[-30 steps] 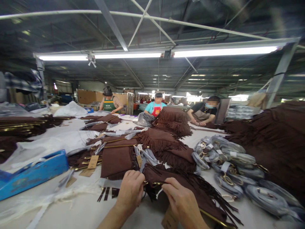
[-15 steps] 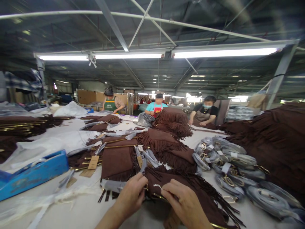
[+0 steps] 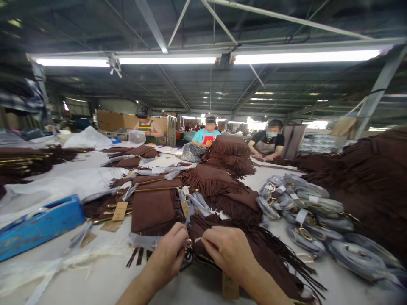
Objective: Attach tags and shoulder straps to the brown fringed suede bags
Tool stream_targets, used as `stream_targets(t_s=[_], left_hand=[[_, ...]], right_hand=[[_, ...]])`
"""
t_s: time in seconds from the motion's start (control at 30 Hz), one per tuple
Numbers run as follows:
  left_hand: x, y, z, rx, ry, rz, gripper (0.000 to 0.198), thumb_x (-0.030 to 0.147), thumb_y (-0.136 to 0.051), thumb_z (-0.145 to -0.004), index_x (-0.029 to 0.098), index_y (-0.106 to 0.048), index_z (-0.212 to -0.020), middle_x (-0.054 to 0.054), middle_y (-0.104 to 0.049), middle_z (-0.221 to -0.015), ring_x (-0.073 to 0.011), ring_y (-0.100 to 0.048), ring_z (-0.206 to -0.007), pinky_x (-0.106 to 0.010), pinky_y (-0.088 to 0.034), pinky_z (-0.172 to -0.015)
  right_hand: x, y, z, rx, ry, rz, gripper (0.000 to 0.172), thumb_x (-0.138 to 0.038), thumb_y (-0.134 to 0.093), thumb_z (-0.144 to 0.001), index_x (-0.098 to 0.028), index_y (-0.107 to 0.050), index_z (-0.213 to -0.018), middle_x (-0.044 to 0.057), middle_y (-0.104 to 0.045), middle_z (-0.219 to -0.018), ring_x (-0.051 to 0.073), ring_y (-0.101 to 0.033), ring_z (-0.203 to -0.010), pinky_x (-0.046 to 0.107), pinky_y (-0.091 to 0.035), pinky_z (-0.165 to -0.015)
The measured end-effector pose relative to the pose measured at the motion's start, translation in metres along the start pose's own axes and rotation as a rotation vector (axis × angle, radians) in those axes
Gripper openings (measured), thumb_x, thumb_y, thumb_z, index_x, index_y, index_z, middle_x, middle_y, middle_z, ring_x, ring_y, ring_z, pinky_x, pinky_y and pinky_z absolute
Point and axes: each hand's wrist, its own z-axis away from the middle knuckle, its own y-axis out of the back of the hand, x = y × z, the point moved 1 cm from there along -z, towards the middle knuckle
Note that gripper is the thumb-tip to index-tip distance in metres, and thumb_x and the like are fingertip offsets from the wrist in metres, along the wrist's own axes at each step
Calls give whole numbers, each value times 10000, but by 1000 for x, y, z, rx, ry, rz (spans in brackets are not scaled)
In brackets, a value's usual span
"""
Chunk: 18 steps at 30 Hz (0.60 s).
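Observation:
Low in the head view, a brown fringed bag [image 3: 267, 254] lies on the white table [image 3: 111, 271]. My left hand [image 3: 170, 250] is closed at its left corner, by a small gold ring [image 3: 190, 243]; what the fingers pinch is mostly hidden. My right hand [image 3: 227, 250] pinches a thin white string [image 3: 199, 239] just right of that ring. A brown paper tag [image 3: 230, 288] hangs beneath my right wrist. Beyond my left hand lies another brown bag [image 3: 154, 212] with a gold bar along its top and a grey wrapped strip at its lower edge.
A blue tape dispenser [image 3: 41, 226] stands at left. Wrapped coiled straps [image 3: 305, 228] lie at right, beside a large brown fringed heap [image 3: 378, 182]. More fringed bags [image 3: 229, 152] are stacked farther back. Three people work across the table.
My right hand has moved slightly left, nearer my left hand, with the string between its fingers. The tag below it shows more clearly. The view has tilted down a little.

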Motion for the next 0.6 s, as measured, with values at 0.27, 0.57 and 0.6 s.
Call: stream_targets(t_s=[0.27, 0.57, 0.6], left_hand=[[1, 3, 1, 5, 22, 6, 273, -5, -366, -730, 234, -417, -851, -41, -507, -979, -185, -523, -894, -287, -436, -800], [5, 7, 1, -8, 15, -16, 270, -7, -368, -722, 231, -418, -839, -43, -512, -973, -187, -526, -896, -275, -437, -791], [5, 7, 0, -13, 12, -33, 266, -6, -368, -727, 229, -420, -839, -45, -513, -975, -190, -526, -899, -278, -438, -792]], right_hand=[[-4, -5, -10, -59, 13, -58, 168, -169, -581, -839, -201, -612, -677, -16, -682, -692, 113, -573, -620, 302, -184, -547], [-5, -1, -17, -134, 128, -59, 196, -196, -577, -844, -196, -625, -654, -9, -689, -683, 106, -535, -562, 302, -156, -522], [-4, -1, -18, -139, 141, -59, 194, -200, -578, -847, -198, -633, -660, -8, -692, -687, 107, -537, -562, 300, -156, -519]])
